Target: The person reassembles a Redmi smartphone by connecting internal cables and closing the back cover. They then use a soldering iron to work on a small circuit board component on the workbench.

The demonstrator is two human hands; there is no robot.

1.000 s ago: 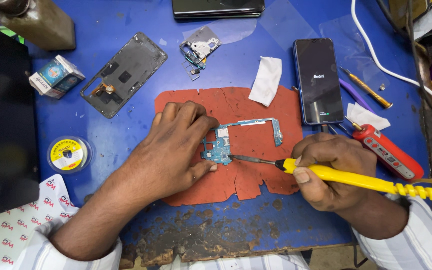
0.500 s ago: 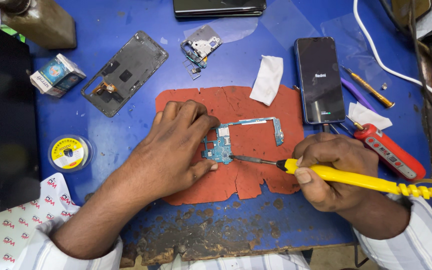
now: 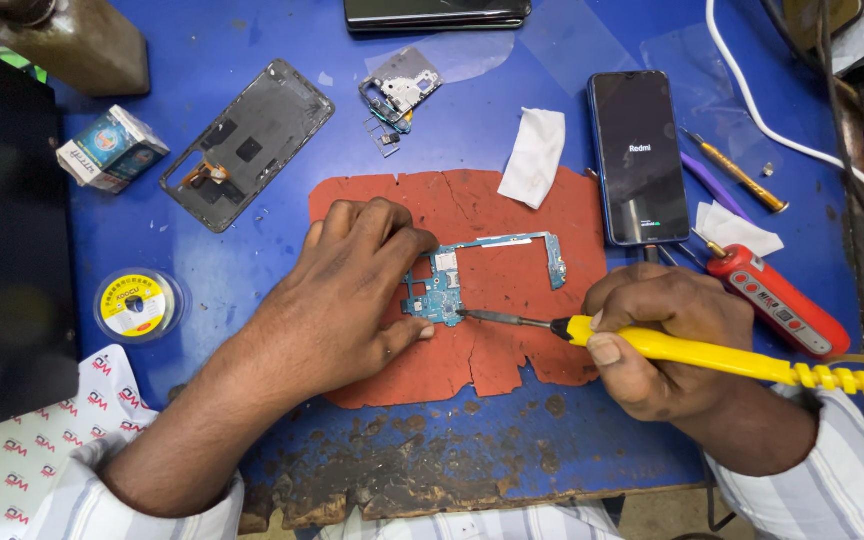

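Pressing down on the blue-green phone circuit board (image 3: pixel 444 290), the left hand (image 3: pixel 352 290) lies flat with fingers spread and thumb tucked against the board's lower edge, pinning it rather than gripping it. This board lies near the middle of the ragged red silicone mat (image 3: pixel 492 210), which rests on the blue desk (image 3: pixel 282 40). The right hand (image 3: pixel 657 335) is clenched around the yellow-handled soldering iron (image 3: pixel 692 350), whose dark metal tip meets the board just beside the left thumb. The left hand's fingers cover the board's upper left part, so that area cannot be seen.

Surroundings: a black smartphone with a lit screen (image 3: pixel 639 155) lies just beyond the mat's right edge; a folded white cloth (image 3: pixel 534 155) overlaps the mat's upper edge; a red pen-shaped tool (image 3: pixel 777 300) lies right of the right hand. Farther left are a grey phone back frame (image 3: pixel 247 145), a small printed cardboard box (image 3: pixel 112 148) and a round yellow-labelled wire spool (image 3: pixel 137 305). A small metal shield part (image 3: pixel 402 90) lies above the mat. A white cable (image 3: pixel 772 130) curves along the right side.
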